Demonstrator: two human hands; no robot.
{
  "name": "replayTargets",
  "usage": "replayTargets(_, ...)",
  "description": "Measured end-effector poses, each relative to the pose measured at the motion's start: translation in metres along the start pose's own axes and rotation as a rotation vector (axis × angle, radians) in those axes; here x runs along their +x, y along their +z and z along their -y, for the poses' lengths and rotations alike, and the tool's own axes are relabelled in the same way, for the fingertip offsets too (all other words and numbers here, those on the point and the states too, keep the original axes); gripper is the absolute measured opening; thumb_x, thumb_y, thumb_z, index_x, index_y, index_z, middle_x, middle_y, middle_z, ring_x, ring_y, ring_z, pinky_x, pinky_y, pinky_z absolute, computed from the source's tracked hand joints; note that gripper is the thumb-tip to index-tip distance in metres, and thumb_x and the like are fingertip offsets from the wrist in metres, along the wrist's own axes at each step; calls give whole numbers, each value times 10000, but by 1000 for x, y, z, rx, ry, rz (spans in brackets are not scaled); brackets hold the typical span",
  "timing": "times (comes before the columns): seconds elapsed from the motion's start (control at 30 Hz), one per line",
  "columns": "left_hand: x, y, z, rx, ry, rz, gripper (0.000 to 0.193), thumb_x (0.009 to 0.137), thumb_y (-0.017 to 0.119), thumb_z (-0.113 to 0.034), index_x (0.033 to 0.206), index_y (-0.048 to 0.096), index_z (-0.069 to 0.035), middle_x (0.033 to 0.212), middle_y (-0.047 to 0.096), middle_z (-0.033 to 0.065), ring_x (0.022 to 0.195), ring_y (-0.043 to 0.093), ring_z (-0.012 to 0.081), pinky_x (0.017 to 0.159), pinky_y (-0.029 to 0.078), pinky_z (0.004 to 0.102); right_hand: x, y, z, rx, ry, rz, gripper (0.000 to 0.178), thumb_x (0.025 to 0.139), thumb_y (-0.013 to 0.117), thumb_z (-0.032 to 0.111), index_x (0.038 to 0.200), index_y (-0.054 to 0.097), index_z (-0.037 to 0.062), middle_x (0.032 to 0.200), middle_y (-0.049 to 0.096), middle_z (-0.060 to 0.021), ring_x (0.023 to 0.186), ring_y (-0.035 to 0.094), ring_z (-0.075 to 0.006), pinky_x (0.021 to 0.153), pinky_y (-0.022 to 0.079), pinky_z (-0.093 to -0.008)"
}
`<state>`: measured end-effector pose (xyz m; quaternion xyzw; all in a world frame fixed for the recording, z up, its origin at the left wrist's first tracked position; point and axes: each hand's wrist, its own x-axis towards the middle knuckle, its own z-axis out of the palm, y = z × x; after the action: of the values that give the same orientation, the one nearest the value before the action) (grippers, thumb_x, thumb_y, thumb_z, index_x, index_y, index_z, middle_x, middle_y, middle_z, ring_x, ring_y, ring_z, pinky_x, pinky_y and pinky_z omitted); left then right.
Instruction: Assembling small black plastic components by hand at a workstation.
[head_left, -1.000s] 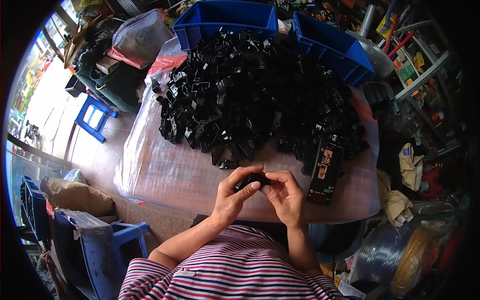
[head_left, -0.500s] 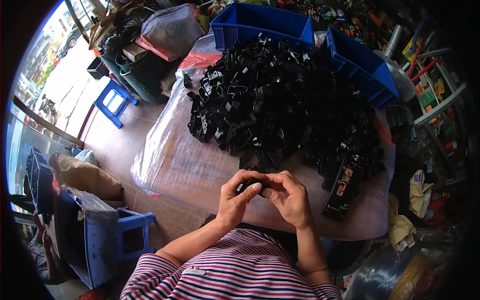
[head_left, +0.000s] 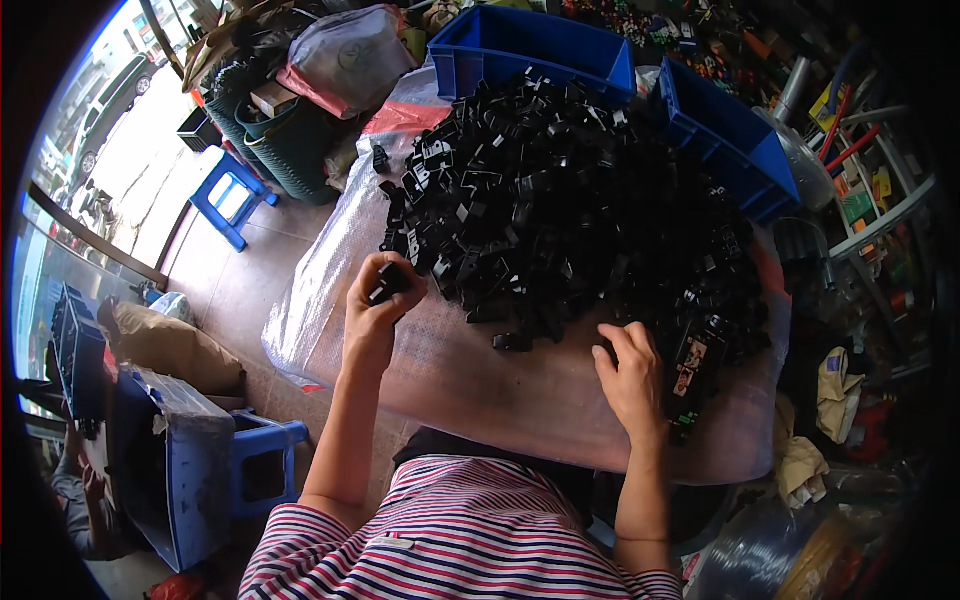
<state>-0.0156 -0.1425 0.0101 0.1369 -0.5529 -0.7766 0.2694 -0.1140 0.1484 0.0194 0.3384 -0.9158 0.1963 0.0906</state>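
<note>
A large heap of small black plastic parts [head_left: 560,200] covers the far side of the table. Beside the heap's left front edge, my left hand [head_left: 376,308] is raised and closed around one black plastic part [head_left: 386,284]. My right hand [head_left: 630,378] hovers at the front of the heap with fingers apart and nothing visible in them. To its right lies a long black box [head_left: 690,372] with a picture on it, partly behind that hand. One loose black part [head_left: 512,342] sits at the heap's front edge.
Translucent plastic sheeting [head_left: 470,390] covers the table. Two blue bins [head_left: 540,48] stand behind the heap. On the left are a blue stool [head_left: 228,195], dark green baskets [head_left: 290,150] and another person's arm [head_left: 95,500]. A metal rack [head_left: 880,220] stands at right.
My hands, together over one black part before, have separated. The left went left and farther out with a black part; the right moved right, fingers now spread.
</note>
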Motion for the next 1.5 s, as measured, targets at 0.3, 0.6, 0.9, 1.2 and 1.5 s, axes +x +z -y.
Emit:
replayTargets(0.3,-4,17,23,1284,392,-32,193,776,678,-134,903,552,-62,835,560,121,778,578,325,677,461,404,-32,-3,18,371,6,-100,275,733,697,-6,989,597,14,890,604,-121,809,586,-286,730,481,-352)
replayTargets(0.6,-28,-7,1,1232,394,217,289,671,674,1,935,570,-58,826,602,100,841,589,313,734,480,378,-45,-3,10,225,40,-54,314,753,681,-4,1062,628,14,931,604,-120,840,574,-290,737,477,-362)
replayTargets(0.9,-42,5,7,1102,456,147,302,690,693,45,954,580,-48,889,644,100,812,642,252,718,515,317,-49,2,12,488,122,-150,279,861,635,44,1140,630,23,931,554,-77,797,570,-174,651,457,-275)
replayTargets(1.2,-61,70,19,683,252,595,344,722,710,27,1049,613,-13,916,631,107,822,647,242,695,513,301,-54,-18,28,1043,210,-174,292,840,695,63,1107,619,-31,956,561,-28,908,572,-99,738,469,-183)
replayTargets(1.5,-60,84,34,702,278,702,338,690,694,-5,1021,629,-31,886,621,111,801,614,282,702,504,340,-52,5,25,648,25,-208,251,774,733,43,1015,664,31,919,579,-86,762,603,-194,628,498,-283)
